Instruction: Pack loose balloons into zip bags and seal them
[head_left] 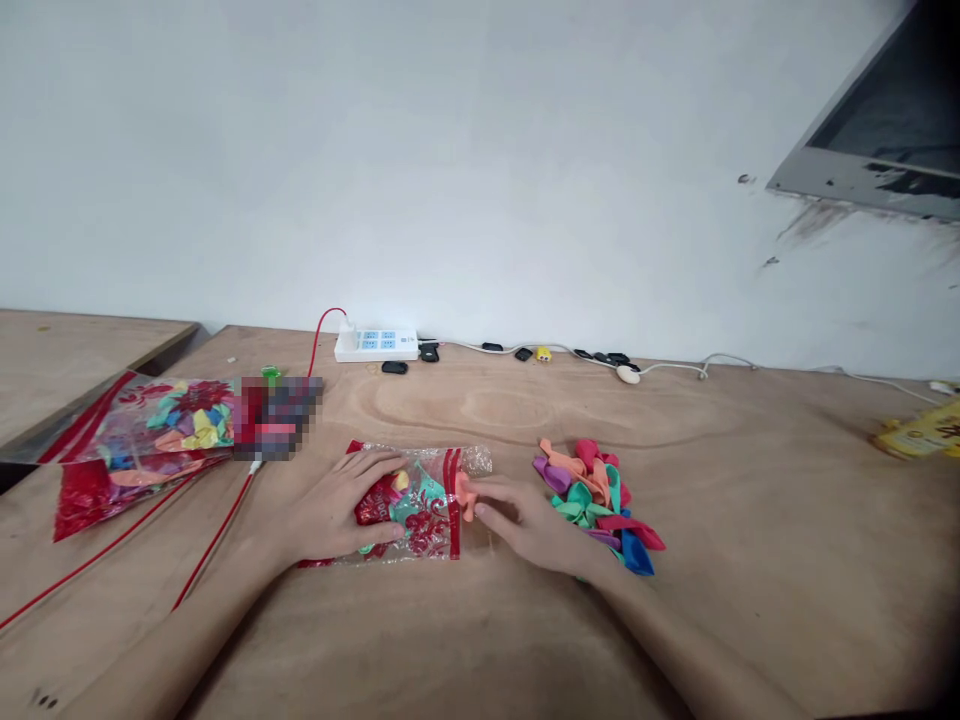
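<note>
A clear plastic bag (439, 490) with red print and a red strip lies on the wooden table, several deflated balloons inside it. Spread across the bag's left part is my left hand (352, 510), fingers stretched out and thumb apart, pressing on the plastic. At the bag's right end, my right hand (525, 520) pinches an orange balloon (466, 495) between thumb and fingers, by the red strip. Whether the balloon is inside or outside the plastic I cannot tell. Just right of that hand lies a loose pile of coloured balloons (592, 505), partly covered by the hand.
More balloon bags (142, 430) lie at the left, beside a blurred-out object (281, 420) with a red cable (217, 540). Against the wall stand a white power strip (375, 345) and small black items (394, 368). A yellow packet (922, 432) sits at far right.
</note>
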